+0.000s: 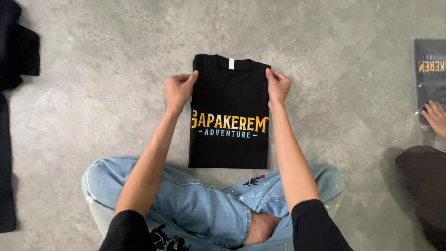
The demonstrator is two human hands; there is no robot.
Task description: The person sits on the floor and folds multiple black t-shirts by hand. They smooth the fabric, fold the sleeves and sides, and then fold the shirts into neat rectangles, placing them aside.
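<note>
While the person sits cross-legged, the grey floor (pixel 107 116) fills almost all of the view. Next in size are the blue jeans (pixel 195 204) at 6 o'clock, with paint spots on them. At the middle lies the shirt (pixel 230 102), black, folded to a neat rectangle, with a yellow and pale blue print across its front and a small white label at the collar, at 12 o'clock. It lies flat on the floor, just beyond the knees.

At 9 o'clock dark cloth (pixel 14 51) lies at the edge of the view. At 3 o'clock another person's hand (pixel 436 117) rests on a bagged shirt (pixel 429 74).

The left hand (pixel 179 89) pinches the left edge of the shirt near the shoulder, with the fingers closed on the cloth. The right hand (pixel 278 86) does the same on the right edge. Both grips are narrow, holding only the folded edge.

I judge that the shirt is light, soft and limp, not fragile and not slippery. It will sag and lose the fold if it is lifted by one point. It is better to hold both upper corners together, or to slide flat hands under it.
</note>
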